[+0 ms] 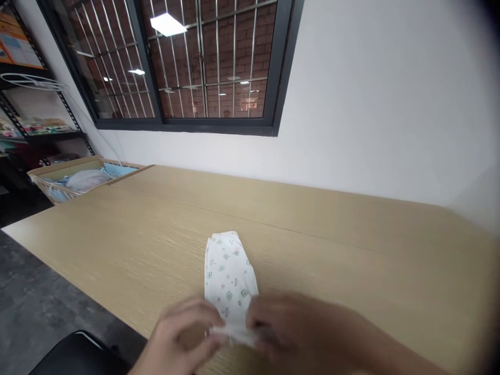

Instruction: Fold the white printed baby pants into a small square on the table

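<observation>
A white cloth garment (230, 271) with small printed animals and leaves lies folded lengthwise on the wooden table (156, 234). Its near end is raised between my two hands. My left hand (187, 333) pinches the left corner of that edge between thumb and fingers. On the other side my right hand (281, 323), smeared by motion, is closed on the right part of the same edge. What kind of garment it is cannot be made out for sure.
A wooden crib (70, 179) with blue and white bedding stands at the table's far left end. Beyond it is a black metal shelf (50, 136). A barred window (203, 67) is in the wall behind, and a black chair (80, 354) stands at the lower left.
</observation>
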`<state>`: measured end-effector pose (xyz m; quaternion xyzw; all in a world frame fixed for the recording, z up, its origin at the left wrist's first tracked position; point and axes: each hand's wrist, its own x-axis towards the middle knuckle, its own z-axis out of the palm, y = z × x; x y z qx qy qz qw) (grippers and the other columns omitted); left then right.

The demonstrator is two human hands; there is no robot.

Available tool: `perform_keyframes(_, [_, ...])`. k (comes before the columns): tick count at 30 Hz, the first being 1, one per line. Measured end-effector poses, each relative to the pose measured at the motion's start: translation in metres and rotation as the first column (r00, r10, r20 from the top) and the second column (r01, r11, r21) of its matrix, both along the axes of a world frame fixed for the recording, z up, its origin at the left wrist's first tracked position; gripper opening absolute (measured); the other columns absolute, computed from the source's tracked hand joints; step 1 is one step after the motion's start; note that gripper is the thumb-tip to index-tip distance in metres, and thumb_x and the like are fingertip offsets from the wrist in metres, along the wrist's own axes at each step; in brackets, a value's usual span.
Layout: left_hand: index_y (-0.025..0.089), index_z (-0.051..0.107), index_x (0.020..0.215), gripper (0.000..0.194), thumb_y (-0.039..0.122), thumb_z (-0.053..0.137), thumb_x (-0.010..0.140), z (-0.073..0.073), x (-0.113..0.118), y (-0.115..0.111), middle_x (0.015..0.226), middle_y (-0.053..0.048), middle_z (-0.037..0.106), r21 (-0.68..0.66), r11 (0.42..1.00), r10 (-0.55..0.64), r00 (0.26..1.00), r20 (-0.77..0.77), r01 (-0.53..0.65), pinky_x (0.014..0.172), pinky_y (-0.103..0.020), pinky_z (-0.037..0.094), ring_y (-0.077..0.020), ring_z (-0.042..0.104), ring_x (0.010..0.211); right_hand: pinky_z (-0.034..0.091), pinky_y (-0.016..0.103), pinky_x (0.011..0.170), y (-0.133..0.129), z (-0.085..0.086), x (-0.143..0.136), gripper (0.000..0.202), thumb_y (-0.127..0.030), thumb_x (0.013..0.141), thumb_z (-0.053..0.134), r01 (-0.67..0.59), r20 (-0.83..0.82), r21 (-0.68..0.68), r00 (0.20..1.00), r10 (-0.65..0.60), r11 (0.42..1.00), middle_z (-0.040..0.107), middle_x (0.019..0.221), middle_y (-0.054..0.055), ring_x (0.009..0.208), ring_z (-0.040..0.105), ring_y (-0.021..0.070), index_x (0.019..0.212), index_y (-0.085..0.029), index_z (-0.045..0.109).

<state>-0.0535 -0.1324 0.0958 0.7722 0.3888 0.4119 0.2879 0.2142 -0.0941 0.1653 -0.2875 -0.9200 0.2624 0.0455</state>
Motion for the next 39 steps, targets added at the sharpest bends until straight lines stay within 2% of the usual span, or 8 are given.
perform_keyframes(4, [0.026, 0.073, 0.095, 0.019, 0.044, 0.069, 0.089, 0.013, -0.001, 0.058, 0.092, -0.001, 0.074, -0.008, 0.969, 0.248, 0.969, 0.017, -0.248, 0.076, -0.029, 0.054, -0.0165, 0.068, 0.084, 0.047, 0.031, 0.077, 0.060, 0.019, -0.015, 0.022, -0.028, 0.098, 0.050, 0.100, -0.159, -0.032, 0.982, -0.103, 0.995, 0.071, 0.107, 0.007, 0.091, 0.063, 0.0202, 0.109, -0.020, 0.068])
perform_keyframes(11, [0.018, 0.070, 0.097, 0.026, 0.041, 0.060, 0.090, -0.021, 0.002, 0.158, 0.091, -0.005, 0.073, -0.081, 0.913, 0.391, 0.915, -0.100, -0.399, 0.069, -0.031, 0.051, -0.0177, 0.064, 0.073, 0.049, 0.032, 0.083, 0.162, -0.059, -0.045, 0.024, -0.025, 0.095, 0.058, 0.409, -0.291, -0.002, 0.873, -0.392, 0.913, 0.072, 0.111, 0.010, 0.100, 0.067, 0.0231, 0.115, -0.017, 0.068])
perform_keyframes(15, [0.016, 0.069, 0.095, 0.021, 0.032, 0.058, 0.089, -0.031, 0.010, 0.181, 0.091, -0.008, 0.073, -0.046, 0.904, 0.413, 0.895, -0.167, -0.426, 0.075, -0.035, 0.053, -0.0213, 0.066, 0.079, 0.049, 0.031, 0.081, 0.185, -0.083, -0.051, 0.012, -0.020, 0.093, 0.060, 0.453, -0.277, 0.049, 0.862, -0.424, 0.890, 0.073, 0.100, 0.009, 0.094, 0.067, 0.0215, 0.100, -0.016, 0.069])
perform_keyframes(18, [0.012, 0.066, 0.111, 0.028, 0.028, 0.053, 0.091, -0.027, 0.018, 0.163, 0.111, -0.016, 0.069, 0.037, 0.889, 0.453, 0.869, -0.200, -0.456, 0.097, -0.046, 0.049, -0.0291, 0.063, 0.107, 0.048, 0.034, 0.090, 0.183, -0.085, -0.051, 0.014, -0.020, 0.095, 0.057, 0.455, -0.275, 0.091, 0.866, -0.416, 0.886, 0.071, 0.107, 0.011, 0.104, 0.065, 0.0232, 0.102, -0.016, 0.069])
perform_keyframes(22, [0.016, 0.060, 0.124, 0.035, 0.033, 0.043, 0.099, -0.034, 0.038, 0.091, 0.123, -0.015, 0.065, 0.230, 0.893, 0.444, 0.842, -0.308, -0.387, 0.101, -0.052, 0.049, -0.0315, 0.059, 0.116, 0.040, 0.043, 0.109, 0.153, -0.072, -0.057, 0.037, -0.036, 0.105, 0.043, 0.413, -0.333, 0.230, 0.884, -0.327, 0.881, 0.061, 0.134, 0.016, 0.128, 0.054, 0.0263, 0.132, -0.015, 0.059])
perform_keyframes(27, [0.014, 0.061, 0.129, 0.048, 0.044, 0.056, 0.092, -0.090, 0.063, 0.014, 0.124, -0.020, 0.068, 0.542, 0.803, 0.548, 0.662, -0.511, -0.247, 0.088, -0.054, 0.059, -0.0397, 0.064, 0.114, 0.027, 0.042, 0.122, 0.089, -0.063, -0.073, 0.052, -0.044, 0.106, 0.040, -0.104, -0.251, 0.212, 0.955, 0.157, 0.972, 0.043, 0.159, 0.011, 0.148, 0.035, 0.0222, 0.153, -0.020, 0.042])
perform_keyframes(31, [0.021, 0.070, 0.119, 0.044, 0.048, 0.065, 0.084, -0.134, 0.064, 0.007, 0.107, -0.016, 0.075, 0.614, 0.764, 0.580, 0.625, -0.523, -0.196, 0.081, -0.059, 0.061, -0.0403, 0.070, 0.096, 0.023, 0.039, 0.125, 0.060, -0.079, -0.078, 0.059, -0.043, 0.103, 0.048, -0.350, -0.268, 0.109, 0.891, 0.367, 0.930, 0.041, 0.159, 0.012, 0.151, 0.030, 0.0230, 0.155, -0.017, 0.039])
perform_keyframes(39, [0.019, 0.061, 0.136, 0.062, 0.052, 0.065, 0.084, -0.167, 0.060, 0.017, 0.128, -0.021, 0.067, 0.605, 0.746, 0.614, 0.642, -0.460, -0.280, 0.084, -0.059, 0.061, -0.0451, 0.064, 0.116, 0.014, 0.043, 0.128, 0.088, -0.106, -0.071, 0.055, -0.042, 0.106, 0.042, -0.196, -0.129, 0.179, 0.967, 0.220, 0.964, 0.035, 0.163, 0.003, 0.154, 0.023, 0.0192, 0.159, -0.033, 0.032])
